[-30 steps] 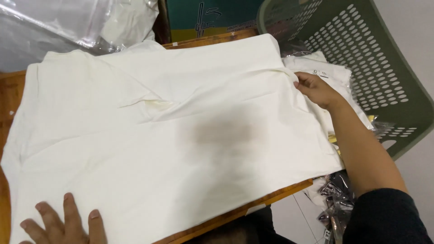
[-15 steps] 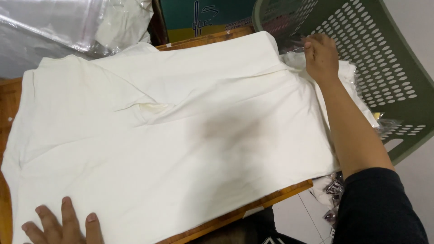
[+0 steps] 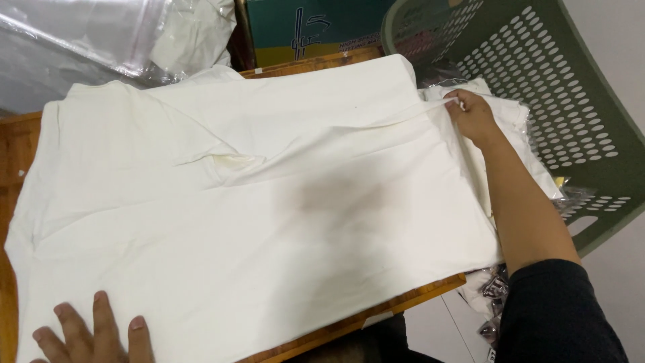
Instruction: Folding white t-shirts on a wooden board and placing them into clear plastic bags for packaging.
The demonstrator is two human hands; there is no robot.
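Right grip [image 3: 470, 115]: fingers pinched on the far right edge of the cream garment [image 3: 269, 215], lifting a small fold of cloth at that corner. Forearm ran back along the garment's right side to a dark sleeve [image 3: 557, 316] at the lower right.

Left grip [image 3: 94, 333]: released, fingers spread and laid flat on the near left part of the garment, close to its lower edge. Only the fingers showed; the rest of the hand was cut off by the bottom of the view.

Garment lay spread flat over the wooden counter [image 3: 363, 319], covering nearly all of it. Bare wood showed only along the near right edge, at the far left side, and in a narrow strip at the back. A creased fold ran across the upper middle of the cloth. A soft grey shadow sat near the centre.

Green perforated basket [image 3: 571, 101] stood tilted just beyond the counter's right end, close behind the right grip. More pale folded cloth [image 3: 517, 114] lay under and beside that hand, between garment and basket. Clear plastic bags [image 3: 87, 33] were piled at the far left. A teal cardboard box [image 3: 316, 27] stood behind the counter's back edge.
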